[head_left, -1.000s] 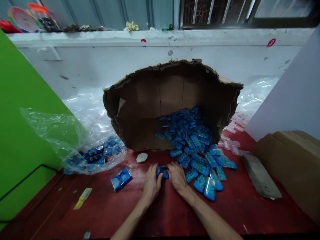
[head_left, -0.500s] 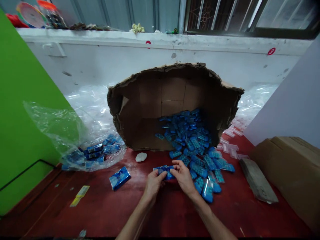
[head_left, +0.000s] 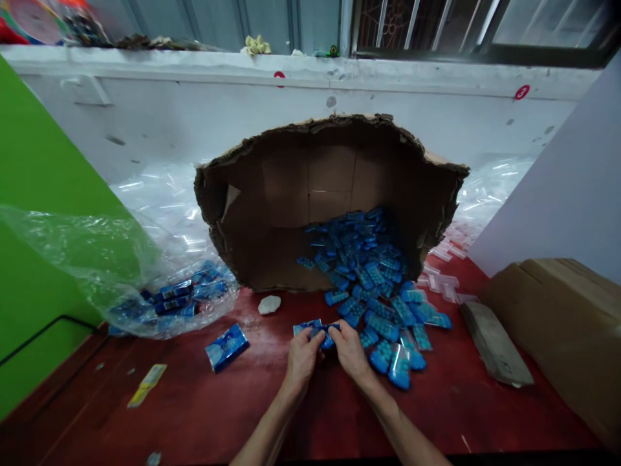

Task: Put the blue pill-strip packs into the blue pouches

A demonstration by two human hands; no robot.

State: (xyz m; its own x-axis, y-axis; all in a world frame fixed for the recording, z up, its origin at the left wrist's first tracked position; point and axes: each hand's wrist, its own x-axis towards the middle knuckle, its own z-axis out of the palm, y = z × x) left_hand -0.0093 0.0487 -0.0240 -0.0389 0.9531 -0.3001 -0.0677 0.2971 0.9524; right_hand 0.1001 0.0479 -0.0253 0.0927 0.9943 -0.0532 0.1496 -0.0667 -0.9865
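Both my hands meet over the red table at the centre. My left hand (head_left: 303,356) grips the left part of a blue printed packet (head_left: 307,325), thumb on top. Fingers of my right hand (head_left: 350,349) are closed on its right part; small details between the fingertips are hidden. Another blue packet (head_left: 227,347) lies flat on the table to the left. Right of my hands, a heap of blue-ended clear packs (head_left: 383,327) spills out of a torn cardboard box (head_left: 286,259) lying open toward me.
A clear plastic bag (head_left: 194,323) with blue packets lies at the left, near a white lump (head_left: 269,304) and a yellow strip (head_left: 147,386). At the right are a grey flat bundle (head_left: 495,346), a brown carton (head_left: 557,323) and clear plastic pieces (head_left: 441,283).
The view has shifted slightly, so the surroundings sit a little further left. My right fingers have curled in closer to my left hand on the packet, whose left end now shows more.
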